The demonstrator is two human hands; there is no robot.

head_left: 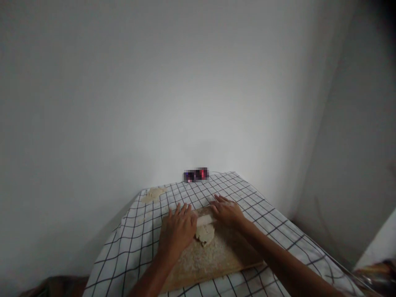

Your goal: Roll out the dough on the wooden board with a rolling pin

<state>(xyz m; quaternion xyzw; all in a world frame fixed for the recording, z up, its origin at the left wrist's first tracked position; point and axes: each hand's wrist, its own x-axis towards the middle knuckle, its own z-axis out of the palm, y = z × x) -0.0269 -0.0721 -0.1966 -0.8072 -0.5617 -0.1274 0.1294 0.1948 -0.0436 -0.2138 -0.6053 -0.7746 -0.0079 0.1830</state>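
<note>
At lower centre, the rolling pin (pixel 205 220) is covered by outspread left hand (pixel 181 225) and outspread right hand (pixel 228 212), dough (pixel 205 235) alongside!

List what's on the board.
On the board: dough, floury residue, and a rolling pin under the left hand and right hand, which cover its ends. Wood beneath the dough is hidden.

A plain pale wall (pixel 198 82) is filling most of the view, soft light brightening its middle and fading to grey toward the edges! Over on the right, a second wall (pixel 349 144) is meeting it at a corner and sitting in deeper shade. Below, a cloth-covered table (pixel 262 210) is backing up to the pale wall, dark grid lines running across its white tablecloth (pixel 139 235).
</note>
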